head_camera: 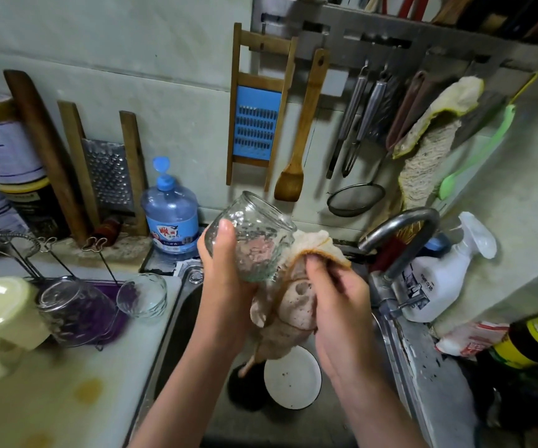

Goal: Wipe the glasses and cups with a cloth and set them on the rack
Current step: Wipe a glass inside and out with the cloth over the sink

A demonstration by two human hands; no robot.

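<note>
A white worktop (67,383) with yellowish stains fills the lower left of the frame. At its far end lies a purple tray (119,313) with a wire rack (28,250). An upturned glass tumbler (73,312) rests on the tray, and a small clear glass (143,299) sits at the tray's right edge. A cream mug (2,315) stands upside down at the left edge; whether on tray or worktop is unclear.

A blue dispenser bottle (170,215) stands behind the steel sink (177,318) at centre, and a white dish (292,379) lies in the basin. On the ledge (423,367) to the right are a white spray bottle (439,273), a red-and-white packet (468,341) and a dark bottle (533,337) with a yellow label.
</note>
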